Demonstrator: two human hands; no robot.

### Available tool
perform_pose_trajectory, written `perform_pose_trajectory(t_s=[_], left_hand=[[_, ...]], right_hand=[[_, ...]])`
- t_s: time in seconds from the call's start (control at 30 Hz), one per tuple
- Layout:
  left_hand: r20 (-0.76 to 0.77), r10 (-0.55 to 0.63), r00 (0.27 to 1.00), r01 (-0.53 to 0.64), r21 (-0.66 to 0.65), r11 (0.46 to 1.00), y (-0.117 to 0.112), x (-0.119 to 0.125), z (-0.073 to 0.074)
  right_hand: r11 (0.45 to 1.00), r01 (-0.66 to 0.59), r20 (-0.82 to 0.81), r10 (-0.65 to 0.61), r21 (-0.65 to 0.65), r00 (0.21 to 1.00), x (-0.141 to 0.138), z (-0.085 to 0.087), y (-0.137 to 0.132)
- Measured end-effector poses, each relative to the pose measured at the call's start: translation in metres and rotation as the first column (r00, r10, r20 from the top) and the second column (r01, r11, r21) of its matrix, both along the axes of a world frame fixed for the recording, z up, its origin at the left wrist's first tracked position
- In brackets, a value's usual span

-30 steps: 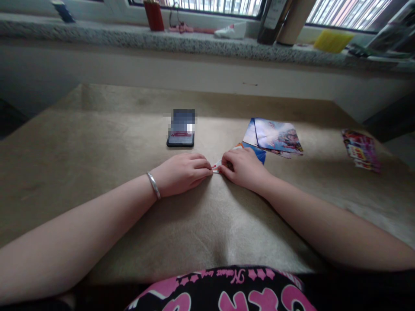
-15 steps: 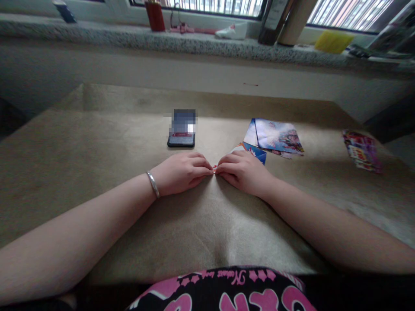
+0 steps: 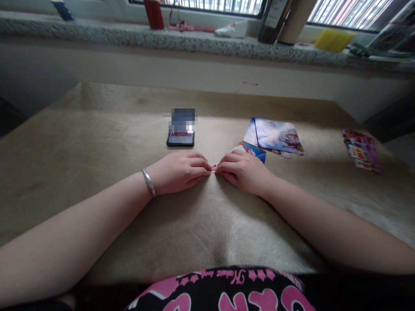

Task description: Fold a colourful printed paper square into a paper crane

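Note:
My left hand [image 3: 180, 172], with a silver bangle at the wrist, rests on the table with its fingertips pinched together. They hold the near edge of a small printed paper [image 3: 213, 168], of which a white and red strip shows between both hands. My right hand [image 3: 244, 170] pinches the same edge close by, its fingers closed and covering most of the paper. Beyond the right knuckles a white part with an orange border and a blue printed piece [image 3: 257, 153] stick out. Whether these are one sheet, I cannot tell.
A phone [image 3: 180, 128] lies beyond my left hand. Glossy picture sheets [image 3: 275, 134] overlap behind my right hand, and colourful printed cards [image 3: 361, 151] lie at the far right. Along the back, a granite windowsill [image 3: 194, 43] carries a red container [image 3: 153, 15] and a yellow object [image 3: 333, 40].
My left hand has shifted slightly left, so the gap between the fingertips is a little wider and more of the paper's edge shows. My right hand stays nearly still.

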State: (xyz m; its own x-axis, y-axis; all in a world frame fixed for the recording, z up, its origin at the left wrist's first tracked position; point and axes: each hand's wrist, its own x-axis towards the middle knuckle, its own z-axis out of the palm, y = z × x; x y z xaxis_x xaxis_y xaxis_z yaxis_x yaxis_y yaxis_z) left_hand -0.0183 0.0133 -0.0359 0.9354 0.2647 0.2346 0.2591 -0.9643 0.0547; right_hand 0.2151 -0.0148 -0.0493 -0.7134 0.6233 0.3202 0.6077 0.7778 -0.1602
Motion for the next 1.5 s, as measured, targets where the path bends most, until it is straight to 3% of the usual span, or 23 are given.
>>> perform_pose_trajectory(t_s=[0.23,0.63,1.5], left_hand=[[0.050,0.005,0.999,0.000,-0.100,0.995,0.005,-0.003,-0.005],[0.074,-0.002,0.997,0.011,-0.122,0.993,0.007,-0.005,-0.007],[0.063,0.040,0.997,-0.032,-0.133,0.991,0.006,-0.002,-0.009]], right_hand=[[0.992,0.099,-0.016,-0.101,-0.071,0.995,-0.005,0.001,-0.002],[0.926,0.299,-0.022,-0.312,-0.232,0.950,-0.014,-0.004,0.003],[0.917,0.282,-0.044,-0.306,-0.281,0.951,-0.014,-0.008,0.010]])
